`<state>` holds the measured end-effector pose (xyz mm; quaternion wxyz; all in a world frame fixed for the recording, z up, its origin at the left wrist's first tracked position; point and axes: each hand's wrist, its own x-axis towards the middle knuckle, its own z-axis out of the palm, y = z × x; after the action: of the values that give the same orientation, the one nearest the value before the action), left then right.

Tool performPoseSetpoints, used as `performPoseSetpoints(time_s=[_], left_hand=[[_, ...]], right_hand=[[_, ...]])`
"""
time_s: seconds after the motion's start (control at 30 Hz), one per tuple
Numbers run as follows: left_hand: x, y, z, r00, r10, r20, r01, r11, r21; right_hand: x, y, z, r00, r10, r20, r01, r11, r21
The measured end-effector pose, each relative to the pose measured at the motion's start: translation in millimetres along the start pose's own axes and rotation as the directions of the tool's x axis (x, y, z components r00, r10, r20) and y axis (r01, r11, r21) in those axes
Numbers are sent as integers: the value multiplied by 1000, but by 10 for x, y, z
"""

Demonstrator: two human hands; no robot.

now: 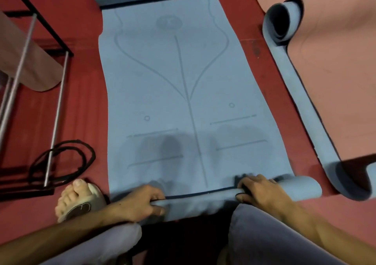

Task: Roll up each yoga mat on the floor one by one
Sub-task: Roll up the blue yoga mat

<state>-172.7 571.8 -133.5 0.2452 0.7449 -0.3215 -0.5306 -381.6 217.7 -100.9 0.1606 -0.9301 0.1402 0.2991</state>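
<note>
The blue mat lay flat on the red floor, running away from the person, printed with faint alignment lines, small circles and a round emblem near its far end. Its near edge was turned over into a short roll showing a dark underside line, and its far end curled up too. The left hand gripped the roll near its left end, fingers curled over it and thumb beneath. The right hand held the right part, fingers curled over the top. A pink mat lay to the right, with blue curled ends. A black strap lay coiled by a rack. The far roll and pink mat were cut off by the frame; the emblem was too blurred to read.
</note>
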Motion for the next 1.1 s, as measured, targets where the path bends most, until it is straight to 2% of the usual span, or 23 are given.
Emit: performPoseSetpoints(time_s=[0.1, 0.2, 0.3, 0.5, 0.73, 0.87, 0.97, 1.1], left_hand=[[29, 3, 16, 999, 36, 0, -36, 999, 37], [-14, -60, 8, 995, 96, 3, -96, 995, -19], [-38, -94, 57, 990, 134, -54, -137, 989, -58], [46, -86, 38, 996, 39, -74, -50, 988, -144], [98, -123, 164, 987, -81, -137, 49, 974, -222], [75, -97, 168, 980, -58, -190, 30, 988, -149], [17, -57, 143, 980, -79, -184, 68, 996, -65], [-32, -83, 130, 976, -132, -173, 125, 991, -52]], right_hand=[[-54, -22, 43, 1000, 19, 6, -19, 998, 55], [-126, 15, 0, 1000, -4, -2, 5, 990, 139], [-95, 34, -49, 1000, -2, 29, -5, 977, 213], [14, 160, -58, 997, -16, 71, -6, 957, 291], [-19, 303, -129, 990, -84, 115, 47, 953, 298], [-102, 395, -154, 998, -51, 38, 50, 998, 32], [-172, 367, -46, 999, 9, -46, -5, 996, 87], [-134, 422, -49, 999, 43, 17, -45, 985, 164]])
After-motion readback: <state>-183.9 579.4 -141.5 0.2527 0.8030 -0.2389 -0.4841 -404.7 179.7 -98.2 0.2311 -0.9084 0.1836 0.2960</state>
